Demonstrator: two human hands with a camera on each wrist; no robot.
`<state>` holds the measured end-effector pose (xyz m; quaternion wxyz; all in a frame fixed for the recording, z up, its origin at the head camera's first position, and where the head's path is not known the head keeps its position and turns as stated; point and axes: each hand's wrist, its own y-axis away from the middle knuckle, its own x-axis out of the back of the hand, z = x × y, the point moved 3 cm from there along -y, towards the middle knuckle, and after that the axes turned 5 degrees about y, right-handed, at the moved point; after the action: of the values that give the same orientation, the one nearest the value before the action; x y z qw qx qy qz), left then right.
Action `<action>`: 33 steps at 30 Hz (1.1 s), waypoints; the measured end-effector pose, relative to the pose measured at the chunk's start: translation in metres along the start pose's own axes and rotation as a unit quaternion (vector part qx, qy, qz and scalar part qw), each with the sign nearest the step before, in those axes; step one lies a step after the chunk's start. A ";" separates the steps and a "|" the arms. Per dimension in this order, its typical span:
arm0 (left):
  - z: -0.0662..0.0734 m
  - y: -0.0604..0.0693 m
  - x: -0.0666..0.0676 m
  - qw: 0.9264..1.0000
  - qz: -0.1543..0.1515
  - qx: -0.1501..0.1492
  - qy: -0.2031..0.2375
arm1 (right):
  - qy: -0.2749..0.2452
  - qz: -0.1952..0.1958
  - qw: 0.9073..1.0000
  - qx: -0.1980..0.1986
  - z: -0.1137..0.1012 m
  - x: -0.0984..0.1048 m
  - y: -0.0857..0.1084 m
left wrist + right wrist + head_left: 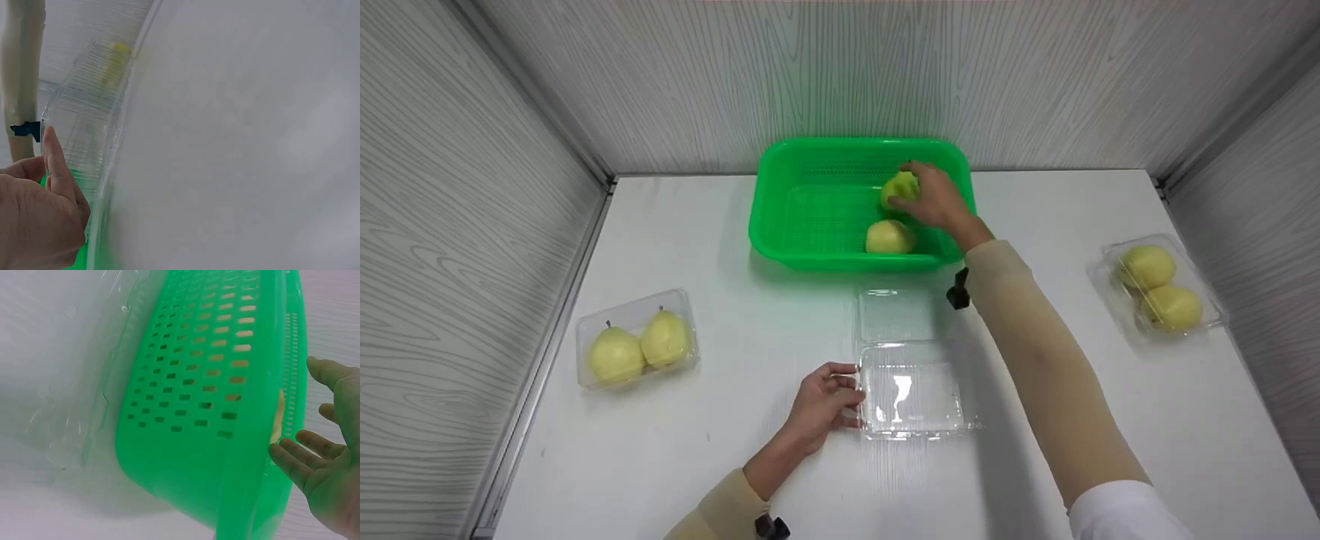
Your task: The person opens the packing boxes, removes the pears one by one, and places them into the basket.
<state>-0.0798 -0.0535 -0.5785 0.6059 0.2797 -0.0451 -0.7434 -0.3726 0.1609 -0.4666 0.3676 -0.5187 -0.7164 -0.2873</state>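
A clear hinged box (911, 390) lies unfolded before the green basket (780, 251). At its left edge, my left hand (817, 405) touches the plastic with thumb and fingertips; in the left wrist view, the hand (42, 208) has one finger straight against the box (84, 121). My right hand (934, 196) reaches into the basket, thumb and fingers spread around a yellow-green pear (896, 191). Another pear (889, 237) sits nearer the front rim. In the right wrist view, the hand (332, 455) has spread fingers over the basket (185, 382), with no pear visible between them.
On the left stands a clear box (589, 337) holding two pears (616, 355). Another clear box (1207, 285) with two pears (1171, 308) is at the right table edge. Wood-patterned panels (840, 75) rise behind and at both sides of the white table (720, 487).
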 end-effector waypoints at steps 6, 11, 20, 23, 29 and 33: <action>-0.001 -0.003 -0.002 1.000 -0.003 -0.003 -0.007 | -0.022 0.014 0.999 0.027 0.000 0.014 0.009; -0.001 -0.005 -0.004 1.000 -0.008 0.002 -0.007 | -0.014 0.033 0.998 0.056 -0.002 0.024 0.023; -0.001 -0.008 -0.006 1.000 -0.016 0.004 0.002 | -0.008 0.076 0.993 0.093 -0.011 0.034 0.059; -0.002 -0.009 -0.006 1.000 -0.014 0.005 -0.002 | -0.010 0.093 0.990 0.108 -0.015 0.035 0.073; -0.003 -0.010 -0.005 1.000 -0.012 0.005 -0.005 | -0.013 0.110 0.986 0.128 -0.021 0.032 0.105; -0.003 -0.009 -0.005 1.000 -0.011 0.001 -0.006 | -0.007 0.117 0.983 0.138 -0.021 0.030 0.127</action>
<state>-0.0856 -0.0452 -0.5830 0.5969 0.2763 -0.0468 -0.7518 -0.2525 0.1974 -0.4262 0.4614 -0.5455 -0.6861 -0.1369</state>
